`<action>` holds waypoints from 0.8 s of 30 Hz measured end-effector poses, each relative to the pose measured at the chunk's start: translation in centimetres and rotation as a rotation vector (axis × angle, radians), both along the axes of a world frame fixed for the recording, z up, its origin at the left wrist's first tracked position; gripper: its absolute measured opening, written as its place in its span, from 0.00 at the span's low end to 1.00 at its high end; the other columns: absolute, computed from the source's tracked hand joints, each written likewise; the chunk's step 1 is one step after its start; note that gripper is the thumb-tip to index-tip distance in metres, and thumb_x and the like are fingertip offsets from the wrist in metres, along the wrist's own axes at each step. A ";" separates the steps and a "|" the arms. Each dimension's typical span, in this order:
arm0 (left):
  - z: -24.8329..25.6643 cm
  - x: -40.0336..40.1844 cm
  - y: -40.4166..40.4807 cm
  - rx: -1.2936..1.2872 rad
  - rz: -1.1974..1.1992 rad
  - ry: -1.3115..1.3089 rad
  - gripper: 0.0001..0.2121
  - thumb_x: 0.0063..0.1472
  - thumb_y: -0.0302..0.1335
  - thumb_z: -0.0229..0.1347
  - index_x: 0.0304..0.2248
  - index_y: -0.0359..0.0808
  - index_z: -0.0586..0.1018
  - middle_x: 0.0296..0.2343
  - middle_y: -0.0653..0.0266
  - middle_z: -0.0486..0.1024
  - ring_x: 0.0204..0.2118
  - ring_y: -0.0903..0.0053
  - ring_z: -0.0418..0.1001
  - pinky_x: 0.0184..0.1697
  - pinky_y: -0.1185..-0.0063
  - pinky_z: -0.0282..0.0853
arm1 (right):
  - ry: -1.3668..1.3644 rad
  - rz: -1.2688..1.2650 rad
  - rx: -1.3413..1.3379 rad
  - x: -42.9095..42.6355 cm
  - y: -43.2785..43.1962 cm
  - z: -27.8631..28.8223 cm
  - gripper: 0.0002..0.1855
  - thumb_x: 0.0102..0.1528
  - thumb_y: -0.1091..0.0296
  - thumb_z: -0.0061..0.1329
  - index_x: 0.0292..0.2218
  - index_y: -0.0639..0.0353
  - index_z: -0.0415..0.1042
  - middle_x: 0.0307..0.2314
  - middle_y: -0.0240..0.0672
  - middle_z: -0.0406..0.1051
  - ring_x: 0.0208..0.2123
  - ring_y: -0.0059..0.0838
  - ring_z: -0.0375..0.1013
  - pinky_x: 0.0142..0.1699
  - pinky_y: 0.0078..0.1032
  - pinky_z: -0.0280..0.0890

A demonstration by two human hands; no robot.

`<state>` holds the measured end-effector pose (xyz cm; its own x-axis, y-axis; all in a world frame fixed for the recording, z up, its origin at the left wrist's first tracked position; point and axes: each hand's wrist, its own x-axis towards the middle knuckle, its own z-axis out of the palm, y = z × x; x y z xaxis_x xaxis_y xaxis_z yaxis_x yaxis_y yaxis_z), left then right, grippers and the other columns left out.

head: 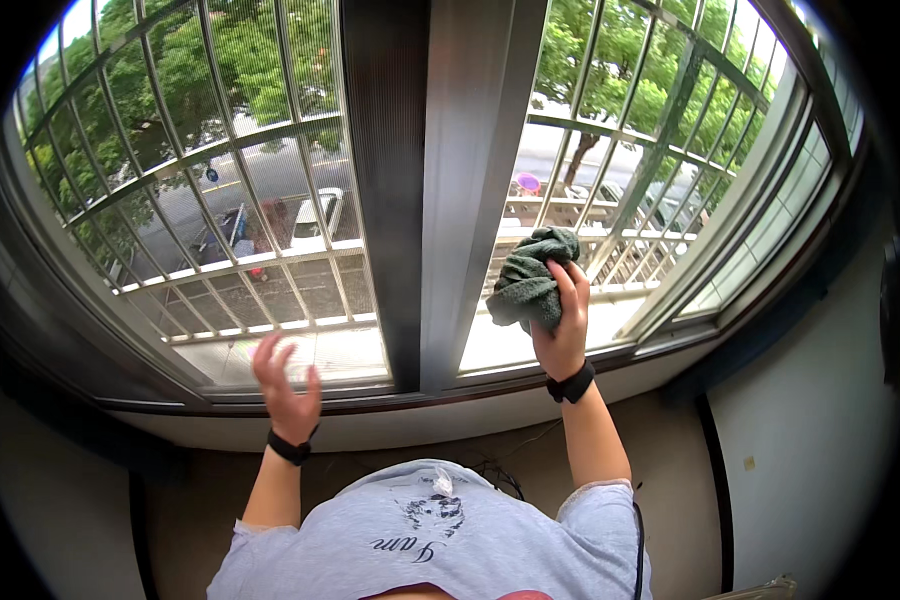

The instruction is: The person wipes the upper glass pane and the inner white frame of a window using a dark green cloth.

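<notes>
A crumpled dark green cloth [529, 289] is gripped in my right hand [565, 322], raised in front of the right side of the window. Behind it are the metal bars [622, 135] outside; whether the cloth touches anything there I cannot tell. My left hand [289, 390], slightly blurred, is held up before the lower part of the left window panel [270, 247]. Its fingers are spread and hold nothing. Between the two hands stands the grey metal upright of the window frame [461, 225]. Each wrist wears a black band.
The window's bottom rail [330, 401] runs across above a pale low wall [390, 431]. Dark curtains [780, 300] hang at the sides. Cables [499, 476] lie on the brown floor [645, 442]. Trees, a road and parked vehicles are visible beyond the bars.
</notes>
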<state>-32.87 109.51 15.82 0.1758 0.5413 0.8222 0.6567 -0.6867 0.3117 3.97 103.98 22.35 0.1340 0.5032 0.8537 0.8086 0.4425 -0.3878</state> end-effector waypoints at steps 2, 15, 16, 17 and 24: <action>2.9 4.9 -1.3 0.061 -0.157 -0.004 0.23 0.48 0.21 0.58 0.46 0.35 0.67 0.50 0.51 0.61 0.56 0.56 0.57 0.57 0.64 0.54 | -0.090 0.034 0.074 0.0 0.2 1.8 0.33 0.43 0.81 0.53 0.52 0.60 0.60 0.48 0.52 0.59 0.49 0.50 0.62 0.54 0.38 0.58; 8.5 20.3 -1.7 0.215 -0.075 0.343 0.25 0.35 0.28 0.64 0.39 0.44 0.73 0.45 0.63 0.65 0.51 0.63 0.61 0.50 0.66 0.57 | -0.684 0.126 0.011 5.6 3.1 0.7 0.39 0.35 0.60 0.60 0.51 0.46 0.66 0.56 0.39 0.55 0.50 0.41 0.58 0.55 0.38 0.51; 8.7 20.4 -1.9 0.227 -0.051 0.345 0.25 0.35 0.27 0.63 0.38 0.44 0.73 0.45 0.64 0.65 0.51 0.64 0.61 0.49 0.67 0.58 | -0.706 0.118 0.022 6.5 3.0 0.2 0.35 0.38 0.61 0.58 0.51 0.42 0.67 0.57 0.37 0.55 0.50 0.38 0.59 0.54 0.36 0.52; 9.2 20.7 -2.1 0.225 -0.063 0.361 0.24 0.35 0.26 0.63 0.37 0.43 0.73 0.44 0.64 0.66 0.50 0.64 0.62 0.49 0.67 0.58 | -0.727 0.107 0.033 7.3 2.9 0.1 0.31 0.42 0.62 0.56 0.50 0.38 0.68 0.57 0.35 0.55 0.50 0.35 0.60 0.54 0.34 0.52; 17.1 21.3 -4.7 0.372 -0.113 0.329 0.19 0.35 0.25 0.60 0.32 0.42 0.71 0.35 0.64 0.66 0.38 0.64 0.65 0.42 0.68 0.62 | -0.782 0.035 0.386 7.4 1.7 11.1 0.25 0.47 0.70 0.48 0.48 0.37 0.69 0.53 0.32 0.62 0.48 0.36 0.63 0.51 0.39 0.58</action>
